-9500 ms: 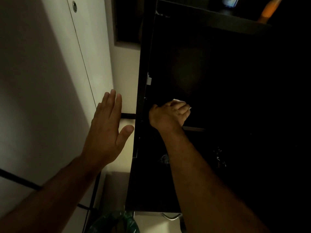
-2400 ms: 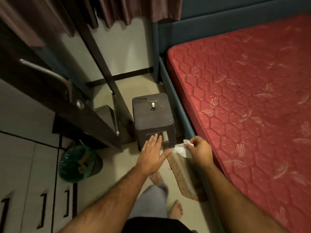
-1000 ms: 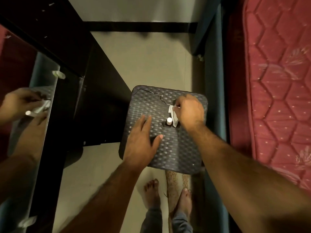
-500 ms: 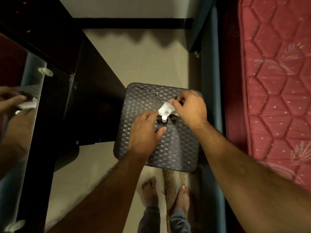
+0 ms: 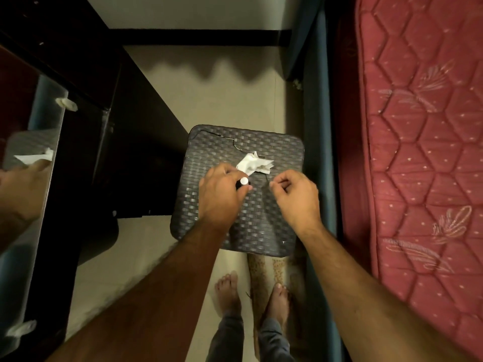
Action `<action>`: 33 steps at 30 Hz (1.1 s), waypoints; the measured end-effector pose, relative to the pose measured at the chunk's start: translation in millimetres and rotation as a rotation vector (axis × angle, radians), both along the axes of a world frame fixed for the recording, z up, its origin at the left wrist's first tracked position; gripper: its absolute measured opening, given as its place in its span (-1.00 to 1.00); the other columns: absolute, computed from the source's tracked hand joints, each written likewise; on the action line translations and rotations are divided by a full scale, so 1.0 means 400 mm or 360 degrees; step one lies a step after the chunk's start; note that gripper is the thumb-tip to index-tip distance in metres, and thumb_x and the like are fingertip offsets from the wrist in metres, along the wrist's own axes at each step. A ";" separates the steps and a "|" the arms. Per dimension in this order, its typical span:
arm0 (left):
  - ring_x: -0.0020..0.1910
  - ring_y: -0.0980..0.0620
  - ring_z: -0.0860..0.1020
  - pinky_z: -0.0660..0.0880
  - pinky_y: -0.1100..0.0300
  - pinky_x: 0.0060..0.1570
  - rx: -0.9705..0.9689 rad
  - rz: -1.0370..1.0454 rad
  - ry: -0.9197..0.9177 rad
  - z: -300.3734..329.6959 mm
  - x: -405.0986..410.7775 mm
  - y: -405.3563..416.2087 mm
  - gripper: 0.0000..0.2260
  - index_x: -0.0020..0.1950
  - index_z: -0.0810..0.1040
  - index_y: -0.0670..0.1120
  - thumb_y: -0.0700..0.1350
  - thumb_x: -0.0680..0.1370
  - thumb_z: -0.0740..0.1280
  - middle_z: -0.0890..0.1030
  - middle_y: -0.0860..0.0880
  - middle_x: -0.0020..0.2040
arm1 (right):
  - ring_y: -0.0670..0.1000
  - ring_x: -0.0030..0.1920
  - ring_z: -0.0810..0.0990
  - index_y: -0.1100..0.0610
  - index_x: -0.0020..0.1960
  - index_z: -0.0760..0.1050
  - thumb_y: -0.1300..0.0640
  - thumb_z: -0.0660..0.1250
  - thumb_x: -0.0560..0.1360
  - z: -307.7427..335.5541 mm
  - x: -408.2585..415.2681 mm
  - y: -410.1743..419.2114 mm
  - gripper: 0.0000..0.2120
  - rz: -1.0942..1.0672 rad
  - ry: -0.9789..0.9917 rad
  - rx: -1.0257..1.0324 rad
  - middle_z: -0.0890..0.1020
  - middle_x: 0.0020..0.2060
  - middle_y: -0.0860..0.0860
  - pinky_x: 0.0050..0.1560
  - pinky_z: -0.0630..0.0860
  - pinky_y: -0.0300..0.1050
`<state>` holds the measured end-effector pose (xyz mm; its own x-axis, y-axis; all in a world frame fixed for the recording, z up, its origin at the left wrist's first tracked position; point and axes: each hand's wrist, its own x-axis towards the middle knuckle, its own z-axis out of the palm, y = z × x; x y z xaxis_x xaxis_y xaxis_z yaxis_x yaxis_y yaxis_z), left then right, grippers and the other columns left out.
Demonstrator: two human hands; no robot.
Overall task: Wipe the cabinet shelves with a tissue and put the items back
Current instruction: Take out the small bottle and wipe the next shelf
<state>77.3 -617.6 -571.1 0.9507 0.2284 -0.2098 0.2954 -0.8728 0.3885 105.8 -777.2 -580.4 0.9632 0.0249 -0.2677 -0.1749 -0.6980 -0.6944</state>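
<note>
Head view, looking straight down. Dark woven stool [image 5: 240, 220] stands on the floor between the open dark cabinet [image 5: 86, 142] and the bed's red mattress [image 5: 423, 152]. Left hand [image 5: 222, 197] curls its fingers round a small dark bottle with a white cap [image 5: 244, 181], upright on the stool top; contents not visible. Crumpled tissue [image 5: 254, 164] lies loose on the stool, just beyond the bottle. Right hand [image 5: 298, 197] hovers beside it, fingers curled, holding nothing.
</note>
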 end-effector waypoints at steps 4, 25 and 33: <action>-0.01 -0.03 0.56 0.46 0.09 -0.01 -0.0279 0.0107 0.0129 0.012 -0.032 -0.001 -0.84 0.06 0.61 -0.03 -0.01 0.54 0.39 0.64 -0.03 -0.01 | -0.16 -0.21 0.59 0.00 0.00 0.61 0.20 0.39 0.47 -0.009 -0.036 0.021 -0.84 0.0141 0.0318 0.0187 0.61 -0.26 -0.17 -0.01 0.59 -0.15; -0.22 0.24 0.61 0.49 0.38 -0.26 -0.1632 0.0825 0.0249 0.501 -0.396 -0.087 -0.82 0.14 0.61 -0.10 -0.21 0.55 0.38 0.67 0.04 -0.13 | -0.10 -0.29 0.64 0.18 -0.01 0.58 0.34 0.49 0.38 0.492 -0.332 -0.062 -0.78 0.0031 0.0960 0.1006 0.68 -0.21 0.07 -0.33 0.55 -0.27; -0.25 0.22 0.60 0.54 0.31 -0.23 -0.1687 0.0974 -0.0034 0.756 -0.624 -0.080 -0.85 0.12 0.61 -0.05 -0.18 0.57 0.37 0.65 0.05 -0.16 | -0.15 -0.38 0.62 0.27 -0.01 0.56 0.38 0.45 0.40 0.781 -0.508 -0.030 -0.82 0.0308 0.0905 0.1069 0.65 -0.30 0.04 -0.38 0.52 -0.29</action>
